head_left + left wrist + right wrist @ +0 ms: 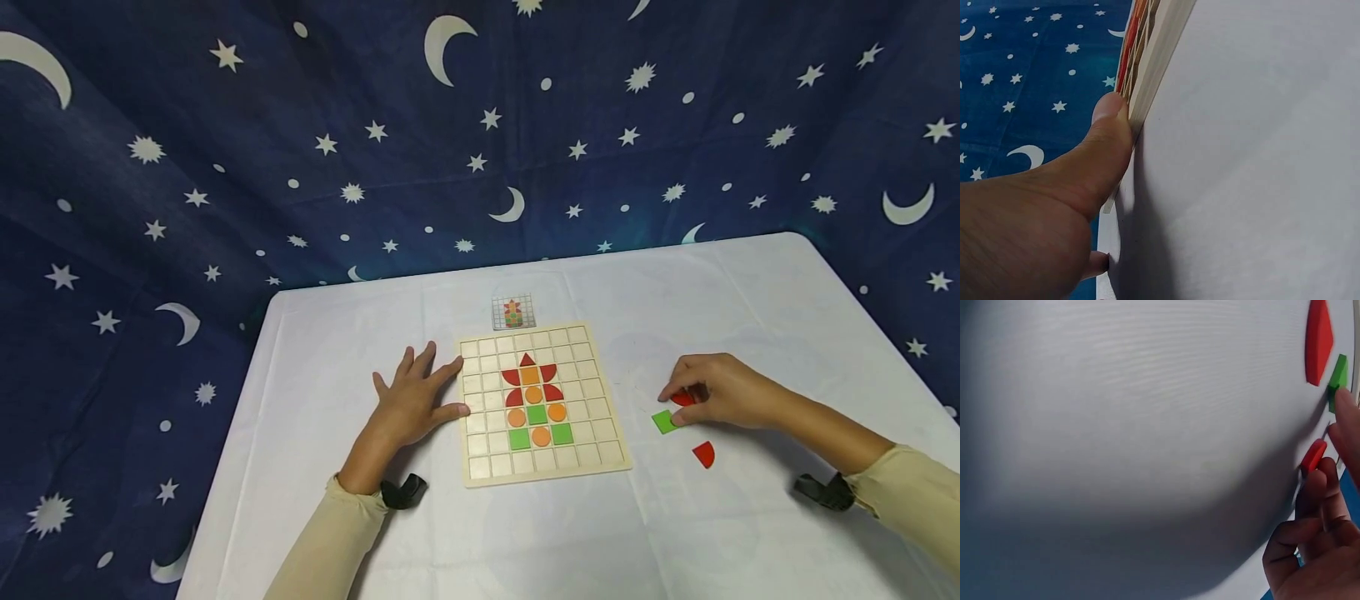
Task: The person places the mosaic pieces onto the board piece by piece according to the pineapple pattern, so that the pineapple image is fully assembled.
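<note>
A square wooden grid board (pixel 600 442) lies on the table, bearing a figure of red, orange and green pieces. My left hand (pixel 406 407) is spread at its left side; thumb and index finger touch the edge. In the left wrist view, the thumb (pixel 1107 131) presses against the board's side (pixel 1147 94). To the right of the board, my right hand (pixel 731 392) reaches over loose pieces. Its thumb touches a green square (pixel 663 422), and the index fingertip is near its far side. A red piece (pixel 1314 455) lies by the other fingers, partly hidden in the head view.
Behind the board lies a small pattern card (pixel 513 312) with a similar figure. A red quarter-circle piece (pixel 704 454) lies nearer the front than the green square. The white-covered table (pixel 360 321) meets a dark blue star-and-moon cloth (pixel 405 192) behind.
</note>
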Available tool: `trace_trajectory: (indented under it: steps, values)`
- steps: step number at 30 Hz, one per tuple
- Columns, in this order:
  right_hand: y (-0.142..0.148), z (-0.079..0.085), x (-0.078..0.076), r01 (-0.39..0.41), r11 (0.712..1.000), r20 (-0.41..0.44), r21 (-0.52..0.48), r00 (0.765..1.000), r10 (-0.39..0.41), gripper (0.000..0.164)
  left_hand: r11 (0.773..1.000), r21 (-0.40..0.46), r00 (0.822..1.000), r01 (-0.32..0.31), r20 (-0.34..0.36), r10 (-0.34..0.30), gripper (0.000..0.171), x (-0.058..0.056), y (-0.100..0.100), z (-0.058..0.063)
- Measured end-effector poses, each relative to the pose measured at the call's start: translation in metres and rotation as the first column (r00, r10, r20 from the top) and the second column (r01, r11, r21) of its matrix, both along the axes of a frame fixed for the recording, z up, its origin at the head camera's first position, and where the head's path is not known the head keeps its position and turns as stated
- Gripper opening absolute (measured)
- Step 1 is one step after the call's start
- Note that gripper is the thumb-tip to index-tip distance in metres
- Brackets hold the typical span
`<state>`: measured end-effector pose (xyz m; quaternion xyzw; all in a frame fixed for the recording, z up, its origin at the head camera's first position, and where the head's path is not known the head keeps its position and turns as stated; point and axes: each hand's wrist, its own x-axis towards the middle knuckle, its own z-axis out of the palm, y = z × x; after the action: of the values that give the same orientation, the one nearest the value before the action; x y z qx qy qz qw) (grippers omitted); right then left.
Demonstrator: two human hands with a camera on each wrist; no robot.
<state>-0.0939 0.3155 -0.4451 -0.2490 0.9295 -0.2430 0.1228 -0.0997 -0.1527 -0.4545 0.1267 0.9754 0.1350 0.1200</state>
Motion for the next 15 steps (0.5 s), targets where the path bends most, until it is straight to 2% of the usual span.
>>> trace_trajectory:
  steps: [4, 10, 15]
  values:
    - [0.0031, -0.0011, 0.0022, -0.007, 1.0, 0.029, -0.025, 1.0, 0.008, 0.032, 1.0, 0.004, 1.0, -0.002, -0.006, 0.002, 0.083, 0.0004, 0.0009, 0.0005]
    - [0.0023, -0.0038, 0.0031, -0.071, 0.992, 0.05, -0.107, 0.996, 0.076, 0.03, 1.0, 0.013, 1.0, 0.0, -0.018, 0.001, 0.082, 0.0005, -0.0001, -0.0003]
    - [0.0006, -0.0036, 0.0036, -0.067, 0.993, 0.054, -0.1, 0.996, 0.073, 0.029, 1.0, 0.023, 1.0, 0.004, -0.013, -0.003, 0.082, 0.0005, -0.0003, -0.0001]
